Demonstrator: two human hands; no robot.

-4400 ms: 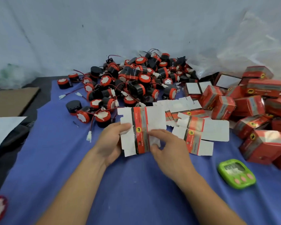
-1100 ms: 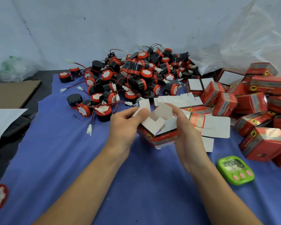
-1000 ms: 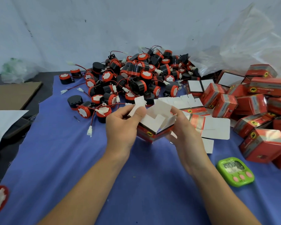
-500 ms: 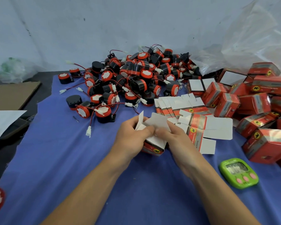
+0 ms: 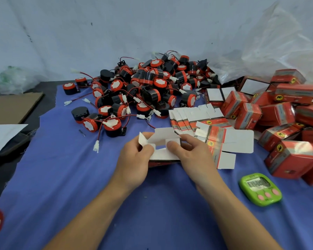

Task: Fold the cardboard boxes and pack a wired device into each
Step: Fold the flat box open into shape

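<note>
Your left hand [image 5: 134,161] and right hand [image 5: 193,157] pinch the box [image 5: 163,154] between them, low over the cloth [image 5: 61,177], thumbs curled onto its white flaps. Its long axis runs left-right. The nearest device [image 5: 113,125] lies beyond your left hand.

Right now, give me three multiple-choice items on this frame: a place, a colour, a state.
1. The green timer lies: A) on the blue cloth, right of the right hand; B) atop the device pile; C) on brown cardboard.
2. The finished boxes are mostly: A) blue; B) red; C) yellow.
3. The held box is: A) sealed; B) open-flapped, pinched by left hand and right hand; C) flat, untouched.
A: cloth shows around it. B: red panels show. B: white flaps stand raised.
</note>
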